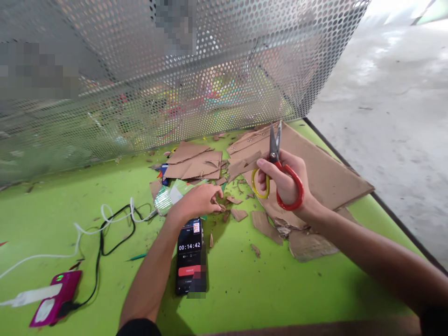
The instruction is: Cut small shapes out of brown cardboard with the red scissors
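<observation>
My right hand [285, 179] is raised over the cardboard, wrapped round a pair of scissors [275, 151] with one red and one yellow handle loop. The blades point away from me and stand slightly apart, with nothing between them. Low over the green table, my left hand [199, 200] has its fingers curled down round a small cardboard scrap [220, 208], partly hidden by the fingers. Several torn bits [239, 214] lie to its right. A large cardboard sheet [322, 163] rests under and beyond the scissors.
A phone [190, 254] showing a timer lies below my left wrist. Flat cardboard pieces [192, 161] lie near a perforated metal panel [210, 102]. At left are a magenta power bank [58, 296], a white cable [79, 233] and a black cable [101, 238]. The table's right edge drops to concrete floor.
</observation>
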The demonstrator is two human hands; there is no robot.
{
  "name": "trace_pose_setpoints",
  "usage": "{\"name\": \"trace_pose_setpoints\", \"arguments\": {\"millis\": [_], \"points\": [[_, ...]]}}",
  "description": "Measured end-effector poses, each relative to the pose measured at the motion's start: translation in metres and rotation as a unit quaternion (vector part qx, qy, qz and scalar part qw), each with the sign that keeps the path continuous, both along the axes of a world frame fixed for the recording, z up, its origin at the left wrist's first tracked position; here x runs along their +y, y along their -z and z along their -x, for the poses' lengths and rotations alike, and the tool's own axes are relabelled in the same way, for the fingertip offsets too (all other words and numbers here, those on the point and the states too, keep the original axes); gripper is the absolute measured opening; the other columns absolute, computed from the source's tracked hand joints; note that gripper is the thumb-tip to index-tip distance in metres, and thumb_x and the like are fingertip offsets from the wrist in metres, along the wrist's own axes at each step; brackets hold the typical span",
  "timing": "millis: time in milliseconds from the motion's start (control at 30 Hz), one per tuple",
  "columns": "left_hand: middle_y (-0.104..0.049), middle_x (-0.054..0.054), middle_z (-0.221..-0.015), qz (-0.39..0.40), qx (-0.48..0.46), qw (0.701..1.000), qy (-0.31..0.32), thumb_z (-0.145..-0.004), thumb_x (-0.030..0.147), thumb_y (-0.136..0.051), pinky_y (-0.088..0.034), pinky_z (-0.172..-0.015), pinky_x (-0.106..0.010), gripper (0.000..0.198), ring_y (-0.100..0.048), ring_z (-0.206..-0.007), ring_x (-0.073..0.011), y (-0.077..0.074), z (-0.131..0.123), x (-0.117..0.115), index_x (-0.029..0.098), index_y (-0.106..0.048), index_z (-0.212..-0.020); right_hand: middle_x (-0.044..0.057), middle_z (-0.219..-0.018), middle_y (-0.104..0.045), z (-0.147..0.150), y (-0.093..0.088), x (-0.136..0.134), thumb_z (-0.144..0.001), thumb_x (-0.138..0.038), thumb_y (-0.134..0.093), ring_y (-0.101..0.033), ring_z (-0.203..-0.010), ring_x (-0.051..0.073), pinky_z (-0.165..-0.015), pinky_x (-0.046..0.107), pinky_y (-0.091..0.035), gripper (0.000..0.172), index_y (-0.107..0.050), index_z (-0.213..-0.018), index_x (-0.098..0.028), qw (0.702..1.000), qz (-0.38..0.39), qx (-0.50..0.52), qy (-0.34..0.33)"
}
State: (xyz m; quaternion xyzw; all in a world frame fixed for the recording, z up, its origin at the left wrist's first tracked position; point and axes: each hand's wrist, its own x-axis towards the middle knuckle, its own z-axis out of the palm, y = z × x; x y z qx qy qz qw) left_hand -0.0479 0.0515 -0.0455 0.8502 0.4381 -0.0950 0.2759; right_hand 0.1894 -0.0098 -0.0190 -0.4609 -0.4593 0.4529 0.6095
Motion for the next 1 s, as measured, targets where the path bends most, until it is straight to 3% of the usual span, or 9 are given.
{"name": "trace_pose_setpoints", "arguments": {"millis": [100, 200, 367, 467, 567, 667, 767, 900, 1000], "points": [[-0.078, -0.004, -0.085, 0.027, 0.012, 1.0, -0.002, -0.08, 0.026, -0.076, -0.043, -0.067, -0.029, 0.006, -0.068, -0.077, -0.0207, -0.01, 0.006, -0.001, 0.022, -0.078, -0.084, -0.002, -0.058, -0.065, -0.001, -0.002, 0.0, -0.086, -0.04, -0.08, -0.06, -0.043, 0.013, -0.039, 0.026, -0.048, 0.028, -0.06, -0.079, -0.022, 1.0, -0.001, 0.001, 0.003], [-0.078, -0.003, -0.083, 0.033, 0.001, 0.999, -0.002, -0.081, 0.025, -0.075, -0.045, -0.066, -0.028, 0.005, -0.069, -0.075, -0.0192, -0.019, 0.008, 0.0, 0.022, -0.078, -0.079, -0.002, -0.058, -0.065, -0.002, -0.004, 0.0, -0.086, -0.041, -0.08, -0.06, -0.043, 0.013, -0.04, 0.027, -0.049, 0.029, -0.06, -0.079, -0.022, 1.0, -0.004, 0.0, 0.003], [-0.077, -0.006, -0.093, -0.099, -0.095, 0.984, -0.111, -0.091, 0.033, -0.07, -0.051, -0.074, -0.03, 0.017, -0.069, -0.08, -0.0195, -0.011, -0.012, 0.002, 0.018, -0.078, -0.093, -0.002, -0.057, -0.065, -0.003, -0.006, 0.0, -0.085, -0.044, -0.08, -0.059, -0.042, 0.013, -0.039, 0.027, -0.048, 0.031, -0.059, -0.079, -0.022, 1.0, -0.007, 0.003, 0.005], [-0.075, -0.008, -0.114, -0.14, -0.122, 0.969, -0.164, -0.092, 0.028, -0.07, -0.054, -0.079, -0.029, 0.032, -0.072, -0.085, -0.0183, 0.002, -0.024, 0.0, 0.019, -0.071, -0.123, -0.003, -0.057, -0.064, -0.003, -0.005, 0.001, -0.085, -0.043, -0.079, -0.059, -0.042, 0.012, -0.04, 0.026, -0.049, 0.031, -0.058, -0.08, -0.022, 1.0, -0.006, 0.0, 0.004], [-0.071, -0.009, -0.123, -0.172, -0.104, 0.969, -0.144, -0.096, 0.024, -0.065, -0.053, -0.081, -0.03, 0.026, -0.073, -0.092, -0.0191, 0.005, -0.026, -0.003, 0.019, -0.071, -0.121, -0.003, -0.057, -0.064, -0.003, -0.004, 0.002, -0.086, -0.041, -0.079, -0.058, -0.042, 0.012, -0.039, 0.025, -0.048, 0.029, -0.059, -0.08, -0.022, 1.0, -0.004, 0.001, 0.007], [-0.074, -0.006, -0.107, -0.116, -0.09, 0.988, -0.044, -0.094, 0.025, -0.068, -0.052, -0.084, -0.032, 0.02, -0.071, -0.09, -0.0208, 0.003, -0.023, -0.007, 0.019, -0.076, -0.111, -0.002, -0.058, -0.065, -0.003, -0.003, 0.002, -0.086, -0.04, -0.078, -0.059, -0.043, 0.012, -0.038, 0.025, -0.047, 0.028, -0.059, -0.08, -0.022, 1.0, -0.004, 0.006, 0.006], [-0.071, -0.007, -0.111, -0.064, -0.066, 0.995, 0.036, -0.089, 0.026, -0.072, -0.052, -0.085, -0.034, 0.033, -0.069, -0.095, -0.0234, 0.005, -0.021, -0.009, 0.02, -0.076, -0.121, -0.002, -0.059, -0.065, -0.003, -0.001, 0.002, -0.087, -0.039, -0.079, -0.059, -0.043, 0.012, -0.038, 0.025, -0.047, 0.029, -0.057, -0.078, -0.022, 1.0, 0.001, 0.005, 0.005], [-0.07, -0.008, -0.107, -0.072, -0.049, 0.996, 0.03, -0.091, 0.023, -0.067, -0.052, -0.084, -0.034, 0.021, -0.068, -0.092, -0.0234, 0.01, -0.022, -0.008, 0.02, -0.079, -0.109, -0.002, -0.058, -0.065, -0.002, -0.002, 0.001, -0.087, -0.04, -0.08, -0.059, -0.043, 0.012, -0.039, 0.025, -0.047, 0.03, -0.058, -0.079, -0.021, 1.0, 0.005, 0.004, 0.004], [-0.073, -0.007, -0.102, -0.086, -0.074, 0.993, 0.017, -0.085, 0.019, -0.074, -0.052, -0.081, -0.033, 0.015, -0.068, -0.089, -0.0222, 0.005, -0.022, -0.007, 0.018, -0.077, -0.1, -0.003, -0.057, -0.065, -0.001, -0.003, 0.001, -0.086, -0.04, -0.08, -0.059, -0.043, 0.012, -0.04, 0.024, -0.048, 0.03, -0.058, -0.079, -0.022, 1.0, 0.005, 0.006, 0.003]]}}
